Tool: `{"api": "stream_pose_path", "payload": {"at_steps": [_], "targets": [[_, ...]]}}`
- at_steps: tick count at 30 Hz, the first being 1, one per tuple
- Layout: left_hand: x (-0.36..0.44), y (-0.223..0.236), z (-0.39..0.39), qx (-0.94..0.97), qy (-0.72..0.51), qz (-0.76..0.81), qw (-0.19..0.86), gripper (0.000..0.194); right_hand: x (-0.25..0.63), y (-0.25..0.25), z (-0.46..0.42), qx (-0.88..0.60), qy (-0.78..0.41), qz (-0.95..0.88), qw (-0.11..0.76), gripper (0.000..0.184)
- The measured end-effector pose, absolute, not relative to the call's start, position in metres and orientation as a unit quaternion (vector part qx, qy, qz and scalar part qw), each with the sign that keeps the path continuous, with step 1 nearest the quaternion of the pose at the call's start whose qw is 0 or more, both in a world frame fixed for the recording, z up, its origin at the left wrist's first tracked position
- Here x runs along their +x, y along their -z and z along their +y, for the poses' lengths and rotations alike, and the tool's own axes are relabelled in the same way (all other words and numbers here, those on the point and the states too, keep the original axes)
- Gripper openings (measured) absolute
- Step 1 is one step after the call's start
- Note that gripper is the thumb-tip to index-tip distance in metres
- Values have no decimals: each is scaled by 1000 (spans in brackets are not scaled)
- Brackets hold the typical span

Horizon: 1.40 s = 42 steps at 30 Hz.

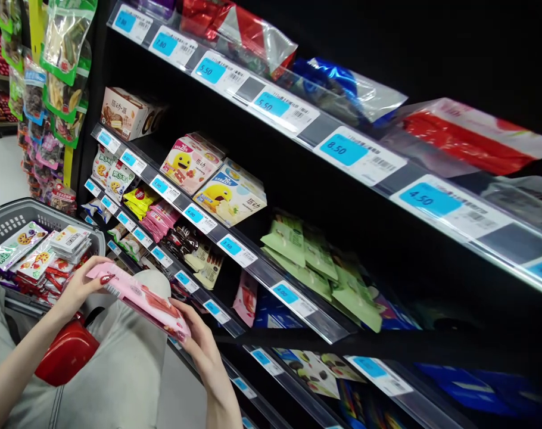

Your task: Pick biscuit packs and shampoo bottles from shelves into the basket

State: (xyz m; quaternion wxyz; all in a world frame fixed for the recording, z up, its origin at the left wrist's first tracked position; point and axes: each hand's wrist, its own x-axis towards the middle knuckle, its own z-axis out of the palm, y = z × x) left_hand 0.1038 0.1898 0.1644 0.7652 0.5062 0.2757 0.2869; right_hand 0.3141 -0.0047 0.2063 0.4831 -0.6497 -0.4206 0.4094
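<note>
I hold a flat pink snack packet (pixel 139 298) between both hands, low in the view over my knee. My left hand (pixel 81 286) grips its left end, thumb on top. My right hand (pixel 199 339) holds its right end from below with fingers curled round the edge. Just left of the packet, a grey shopping basket (pixel 12 217) holds several snack packets (pixel 39 253). The packet sits close in front of the lower shelves.
Black store shelves (pixel 298 310) with blue price tags run diagonally across the view, stocked with boxes (pixel 229 196), green packets (pixel 311 262) and pink packets (pixel 161 217). Hanging snack bags (pixel 63 65) fill a rack at the far left. A red object (pixel 68 351) lies beneath my left arm.
</note>
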Motion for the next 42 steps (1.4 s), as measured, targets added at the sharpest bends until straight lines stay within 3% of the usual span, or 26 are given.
{"api": "stream_pose_path", "payload": {"at_steps": [8,15,19,24,27,30,32,34,37,42], "targets": [[93,-167,197,595,-304,167,725,80,314,-209,-9,-638,-309,-480,517,53],[91,-163,192,592,-305,112,737,78,314,-217,-13,-643,-250,-513,510,55],[93,-164,192,541,-288,73,787,82,311,-219,-14,-694,-166,-538,449,64],[94,-171,193,468,-227,84,850,95,301,-213,-10,-720,64,-596,350,63],[92,-170,195,487,-231,118,834,70,294,-207,-7,-692,75,-591,407,56],[91,-166,196,513,-280,120,802,37,288,-208,-6,-686,-64,-527,498,63],[89,-163,197,517,-301,104,795,31,286,-213,-7,-662,-156,-489,546,67],[89,-161,198,520,-313,81,791,28,287,-219,-8,-641,-187,-495,556,53],[90,-160,200,528,-338,24,779,24,291,-227,-9,-637,-146,-546,525,32],[93,-161,203,512,-354,-76,779,7,292,-231,-9,-610,-121,-570,537,29]]}}
